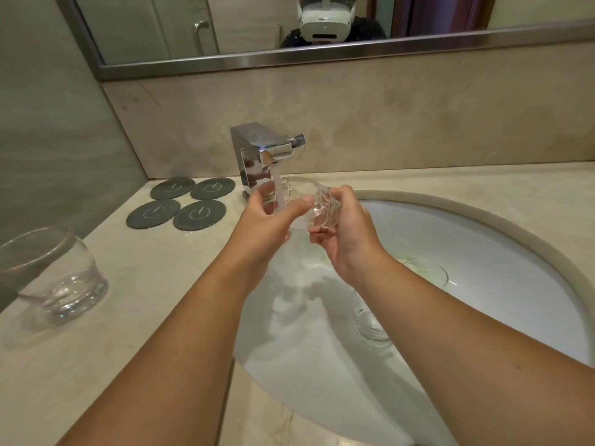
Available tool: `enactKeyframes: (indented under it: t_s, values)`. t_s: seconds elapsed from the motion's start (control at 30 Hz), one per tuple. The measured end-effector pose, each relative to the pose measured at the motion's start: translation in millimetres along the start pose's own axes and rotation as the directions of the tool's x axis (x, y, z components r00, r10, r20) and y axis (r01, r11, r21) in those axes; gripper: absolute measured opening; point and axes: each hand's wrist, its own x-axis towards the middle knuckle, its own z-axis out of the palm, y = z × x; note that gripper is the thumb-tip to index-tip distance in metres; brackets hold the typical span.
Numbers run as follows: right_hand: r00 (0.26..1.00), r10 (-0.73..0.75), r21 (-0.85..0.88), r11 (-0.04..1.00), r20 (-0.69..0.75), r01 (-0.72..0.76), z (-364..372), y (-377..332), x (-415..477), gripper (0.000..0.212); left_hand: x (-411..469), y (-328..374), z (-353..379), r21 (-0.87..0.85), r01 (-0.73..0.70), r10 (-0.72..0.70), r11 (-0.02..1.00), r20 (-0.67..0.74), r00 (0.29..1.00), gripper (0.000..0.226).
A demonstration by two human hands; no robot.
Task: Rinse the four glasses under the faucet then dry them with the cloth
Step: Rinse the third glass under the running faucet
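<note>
Low in the frame, two bare arms reach up over the white sink point(531, 252). One glass point(370, 320) lies down in the sink, partly hidden under the right arm. Another glass point(61, 278) stands on the bench point(145, 300) at the far left. In the middle, the left hand point(267, 226) and the right hand point(347, 239) both wrap around a tipped glass point(309, 201), held under water running from the faucet point(267, 149). This looks like the rinsing step. Next, turn it so water reaches inside. Four dark coasters point(177, 204) sit behind. No cloth shows.
</note>
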Motion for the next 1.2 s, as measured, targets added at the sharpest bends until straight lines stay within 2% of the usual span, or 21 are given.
enactKeyframes:
  t_s: [0.1, 0.2, 0.27, 0.33, 0.43, 0.57, 0.67, 0.77, 0.87, 1.03, 1.13, 1.2]
  values:
    - [0.999, -0.038, -0.046, 0.998, 0.011, 0.038, -0.2, 2.2, 1.6, 0.041, -2.5, 2.8, 0.5, 0.000, 0.051, -0.051, 0.999, -0.030, 0.998, 0.074]
    - [0.998, -0.039, -0.062, 0.997, 0.046, 0.042, 0.0, 2.7, 1.0, 0.039, -1.4, 3.8, -0.5, 0.019, 0.011, -0.008, 1.000, -0.108, 0.994, 0.063]
    - [0.999, -0.014, -0.086, 0.996, 0.051, 0.018, -0.1, 2.9, 1.3, 0.034, -0.6, 2.9, -1.6, 0.018, -0.045, 0.046, 0.999, -0.105, 0.993, 0.074]
    - [0.998, 0.045, -0.117, 0.992, 0.039, -0.040, -0.6, 3.0, 0.4, 0.044, -1.4, 2.9, -1.4, 0.037, -0.082, 0.085, 0.996, -0.092, 0.992, 0.080]
    - [0.992, 0.114, -0.084, 0.990, 0.050, -0.110, -0.2, 1.8, -1.6, 0.047, -2.8, 2.0, -1.6, 0.095, -0.118, 0.124, 0.988, -0.063, 0.990, 0.070]
    - [0.997, 0.066, -0.014, 0.998, 0.041, -0.065, 0.6, 1.6, -0.7, 0.030, -2.2, 0.5, -0.4, 0.062, -0.113, 0.113, 0.992, -0.007, 0.994, 0.071]
    - [1.000, 0.010, -0.019, 1.000, 0.018, -0.010, -0.8, 2.6, 2.1, 0.024, -3.1, 1.6, 1.5, 0.033, -0.051, 0.050, 0.998, 0.031, 0.998, 0.078]
    - [0.999, -0.046, -0.054, 0.997, 0.000, 0.046, -1.0, 2.6, 3.0, 0.021, -6.2, 4.1, 3.2, 0.037, 0.019, -0.019, 0.999, 0.002, 1.000, 0.097]
    - [0.996, -0.092, -0.082, 0.992, 0.013, 0.093, -2.1, 5.2, 4.7, 0.027, -5.9, 5.6, 2.8, 0.012, 0.049, -0.048, 0.999, -0.055, 0.997, 0.108]
    - [1.000, 0.007, -0.075, 0.997, 0.029, -0.004, -0.7, 4.2, 4.9, 0.049, -0.5, 3.5, 0.9, -0.065, -0.023, 0.018, 0.998, -0.084, 0.996, 0.077]
    - [0.995, 0.087, -0.085, 0.993, 0.042, -0.084, -1.7, 3.0, 2.3, 0.057, 0.2, 0.5, -1.2, -0.048, -0.062, 0.059, 0.997, -0.062, 0.996, 0.086]
    - [0.996, 0.077, -0.080, 0.994, 0.035, -0.074, -2.4, 4.1, 1.8, 0.051, 0.5, -0.5, -1.3, -0.013, -0.069, 0.069, 0.998, -0.027, 0.997, 0.084]
